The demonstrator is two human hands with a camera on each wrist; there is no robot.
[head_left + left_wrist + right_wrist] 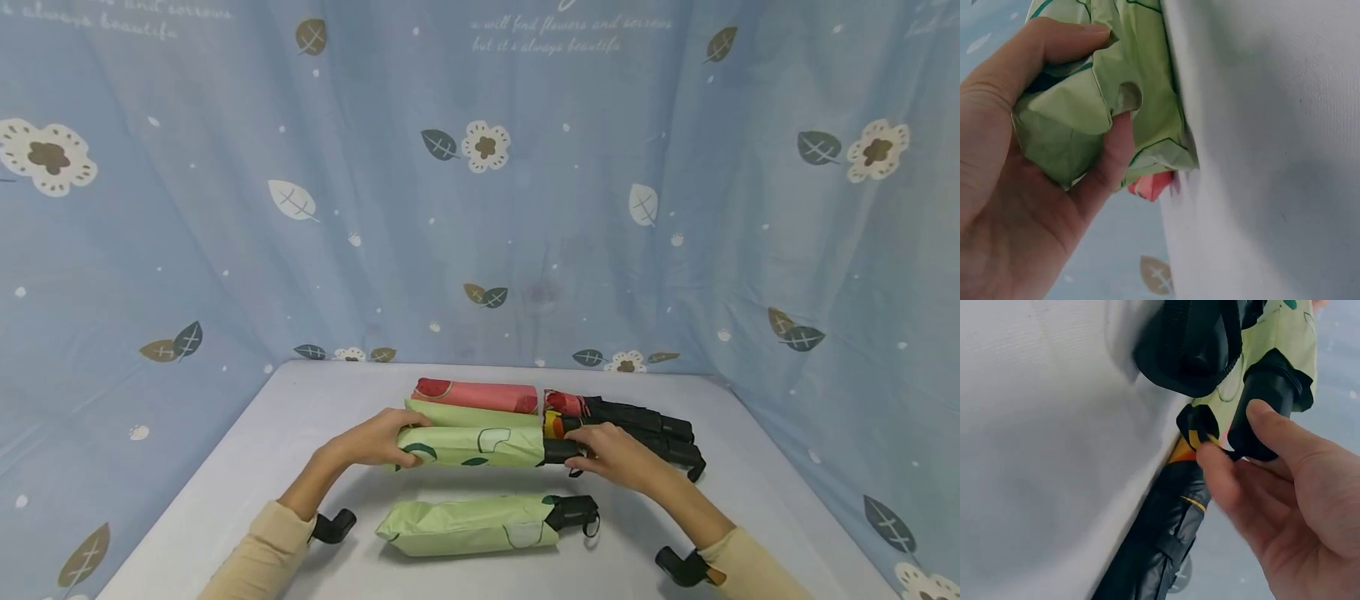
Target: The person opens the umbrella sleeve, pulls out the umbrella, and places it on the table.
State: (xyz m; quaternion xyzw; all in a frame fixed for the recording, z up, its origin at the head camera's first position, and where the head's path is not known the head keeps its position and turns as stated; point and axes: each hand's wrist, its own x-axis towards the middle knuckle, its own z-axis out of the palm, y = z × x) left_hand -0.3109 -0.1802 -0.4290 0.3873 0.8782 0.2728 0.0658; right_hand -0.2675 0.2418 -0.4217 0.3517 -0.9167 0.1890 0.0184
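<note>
left grip [381,439] and right grip [613,454] hold 1 umbrella [457,447] (green).

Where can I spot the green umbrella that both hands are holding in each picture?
Head: below centre, the green umbrella lies crosswise between the left hand and the right hand.
Left wrist: upper left, its fabric end between thumb and finger.
Right wrist: upper right, its black handle under the thumb.
Shared landmark: the white tabletop, at the right in the left wrist view, at the left in the right wrist view.
</note>
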